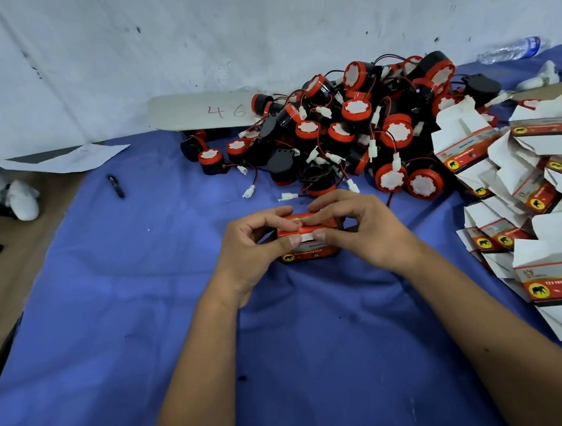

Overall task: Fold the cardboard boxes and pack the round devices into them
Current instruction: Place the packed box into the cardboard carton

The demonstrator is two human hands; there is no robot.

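Both hands [253, 245] [359, 228] pinch red box [310, 247] reading "12v reversing horn"

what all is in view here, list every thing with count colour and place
box: one, red with a yellow elephant badge, centre of the cloth, held in both hands
round devices: a big pile, too many to count, black and red with white faces and wired plugs, behind the box
flat boxes: a heap, white and red, right side
cloth: one, blue, covering the table
pen: one, black, on the cloth at left
card: one, pale, marked 46, against the wall
bottle: one, clear, far right, lying down
left hand: grips the box's left end
right hand: grips its right end
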